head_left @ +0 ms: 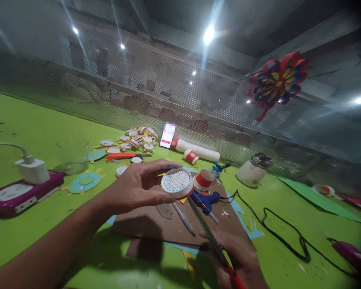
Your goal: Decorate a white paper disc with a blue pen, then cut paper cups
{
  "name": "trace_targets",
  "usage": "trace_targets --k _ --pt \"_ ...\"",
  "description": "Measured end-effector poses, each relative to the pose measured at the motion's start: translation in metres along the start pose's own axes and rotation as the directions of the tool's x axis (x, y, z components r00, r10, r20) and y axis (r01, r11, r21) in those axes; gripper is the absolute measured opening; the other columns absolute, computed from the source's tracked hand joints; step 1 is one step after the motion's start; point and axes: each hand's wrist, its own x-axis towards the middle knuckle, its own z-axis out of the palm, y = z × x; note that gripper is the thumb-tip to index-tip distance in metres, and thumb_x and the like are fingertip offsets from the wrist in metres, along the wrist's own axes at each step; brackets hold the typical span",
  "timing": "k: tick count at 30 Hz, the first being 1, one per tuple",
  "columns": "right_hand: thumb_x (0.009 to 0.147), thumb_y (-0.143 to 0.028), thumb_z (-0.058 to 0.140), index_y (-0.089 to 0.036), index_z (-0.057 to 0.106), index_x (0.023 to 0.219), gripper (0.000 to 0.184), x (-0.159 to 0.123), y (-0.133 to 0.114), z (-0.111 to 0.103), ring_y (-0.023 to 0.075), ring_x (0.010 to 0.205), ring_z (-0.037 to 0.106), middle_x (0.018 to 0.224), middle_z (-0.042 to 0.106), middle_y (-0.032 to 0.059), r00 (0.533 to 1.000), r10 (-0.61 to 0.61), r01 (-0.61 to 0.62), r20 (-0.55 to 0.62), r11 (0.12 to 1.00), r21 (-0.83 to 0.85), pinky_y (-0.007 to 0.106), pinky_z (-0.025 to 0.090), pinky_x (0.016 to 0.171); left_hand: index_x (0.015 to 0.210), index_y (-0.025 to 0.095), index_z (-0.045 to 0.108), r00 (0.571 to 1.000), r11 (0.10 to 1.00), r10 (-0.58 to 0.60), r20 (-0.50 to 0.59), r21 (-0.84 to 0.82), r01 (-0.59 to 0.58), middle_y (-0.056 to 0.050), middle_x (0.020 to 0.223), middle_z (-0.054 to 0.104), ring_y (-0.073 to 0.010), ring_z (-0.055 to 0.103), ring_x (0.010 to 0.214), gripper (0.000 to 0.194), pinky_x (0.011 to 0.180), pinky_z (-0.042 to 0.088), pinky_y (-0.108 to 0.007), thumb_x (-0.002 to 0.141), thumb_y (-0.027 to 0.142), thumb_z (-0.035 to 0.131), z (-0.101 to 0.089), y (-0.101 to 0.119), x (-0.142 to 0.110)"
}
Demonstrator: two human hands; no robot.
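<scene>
My left hand pinches a round white paper piece by its rim. Its face carries drawn lines and blue dots, and a red edge shows below. In my right hand are scissors with red handles. Their blades look nearly together and point up to the underside of the round piece; whether they touch it I cannot tell. Below lies a brown board with a pen, a clear protractor and a blue glue gun. Close behind the gun stands a red and white paper cup.
At the back lie several round paper pieces, a phone and white stacked cups. A red cutter, glass tumbler and purple power strip are left. A black cord loops right, near a white jar.
</scene>
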Motion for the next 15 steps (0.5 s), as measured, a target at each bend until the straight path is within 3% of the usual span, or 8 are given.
trace_targets --k 15 --pt "0.068 -0.007 0.066 -0.027 0.068 0.107 0.043 -0.010 0.018 0.000 0.0232 0.083 0.077 0.094 0.081 0.0023 0.998 -0.061 0.062 0.021 0.998 -0.029 0.029 0.062 0.075 0.122 0.018 0.063 0.999 0.989 0.042 0.024 0.143 -0.045 -0.007 0.122 0.068 -0.0200 0.063 0.114 0.055 0.102 0.049 -0.028 0.070 0.009 0.079 -0.001 0.003 -0.006"
